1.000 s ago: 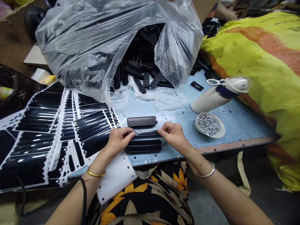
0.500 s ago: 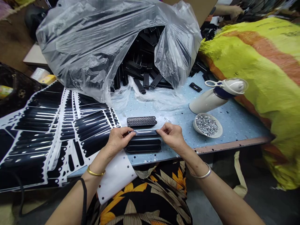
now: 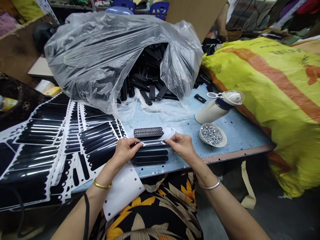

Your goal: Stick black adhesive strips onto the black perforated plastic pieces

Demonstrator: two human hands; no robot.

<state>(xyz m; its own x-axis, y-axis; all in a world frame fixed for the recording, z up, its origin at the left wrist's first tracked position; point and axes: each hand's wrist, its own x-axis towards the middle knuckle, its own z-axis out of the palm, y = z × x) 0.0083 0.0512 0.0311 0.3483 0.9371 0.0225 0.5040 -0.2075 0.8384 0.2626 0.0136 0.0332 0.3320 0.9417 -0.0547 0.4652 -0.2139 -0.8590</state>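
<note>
A glossy black strip is stretched level between my two hands, over the blue speckled table. My left hand pinches its left end, and my right hand pinches its right end. Just beyond the strip lie black pieces with a mesh pattern, side by side. Nearer to me are smooth black pieces, lying parallel to the strip. Sheets of black strips spread out to the left of my left hand.
A large plastic bag of black parts stands at the back. To the right are a cream bottle, a bowl of small shiny pieces and a yellow sack. Another person's hand shows at the upper right.
The view has tilted up and turned to the right, so the table things appear shifted. Both hands keep their pinch on the strip. The other person's arm has a different pose.
</note>
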